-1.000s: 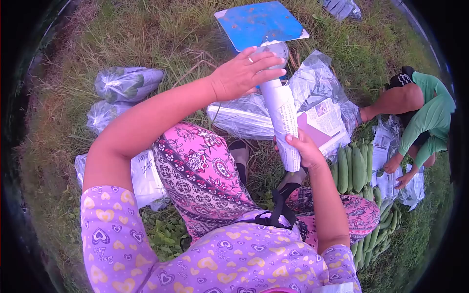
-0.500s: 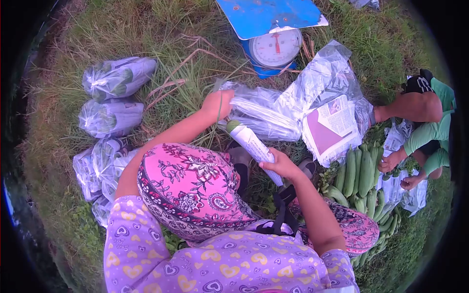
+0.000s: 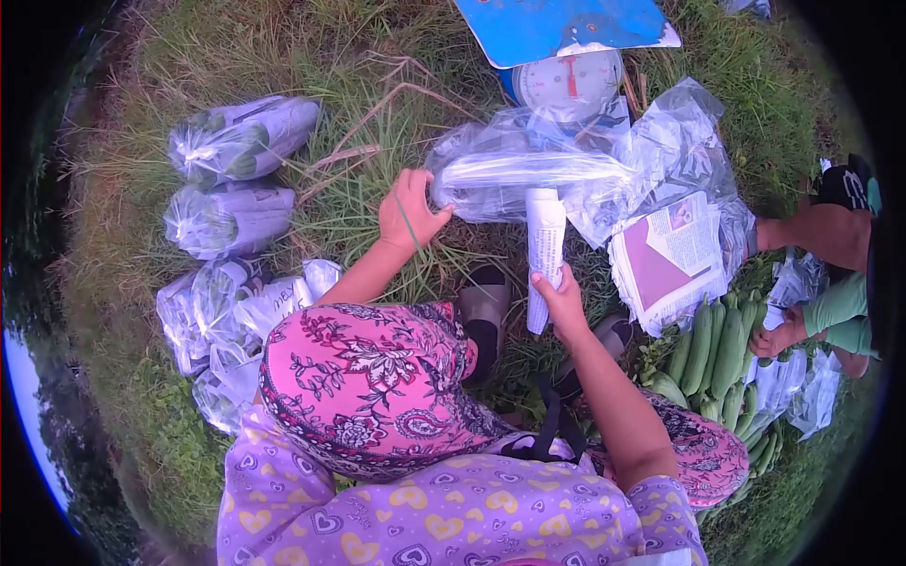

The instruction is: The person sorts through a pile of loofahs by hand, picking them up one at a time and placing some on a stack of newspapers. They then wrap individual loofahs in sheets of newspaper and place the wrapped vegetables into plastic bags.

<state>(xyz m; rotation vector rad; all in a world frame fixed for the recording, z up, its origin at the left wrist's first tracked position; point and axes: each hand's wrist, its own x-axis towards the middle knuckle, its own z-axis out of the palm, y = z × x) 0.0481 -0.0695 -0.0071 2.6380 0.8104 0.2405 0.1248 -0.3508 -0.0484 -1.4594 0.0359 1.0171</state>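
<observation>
My right hand is closed round the lower part of a paper-wrapped gourd, held upright in view with its top end against a clear plastic bag. Printed paper covers the gourd, and its green end is hidden. At the bag's left end, my left hand has thumb and fingers pinched on the edge. That bag lies stretched sideways over the grass, looking creased and shiny. A stack of newspaper sheets rests just right of the wrapped gourd, beside more clear plastic.
Filled bags of wrapped gourds lie on the grass at left. A dial scale with a blue tray stands at the top. Bare green gourds are piled at right, where a co-worker's hand works.
The wrapped gourd has swung from slanting left to nearly upright, with its top end now at the bag. The plastic bag has spread wider, and my left hand stays at its left end.
</observation>
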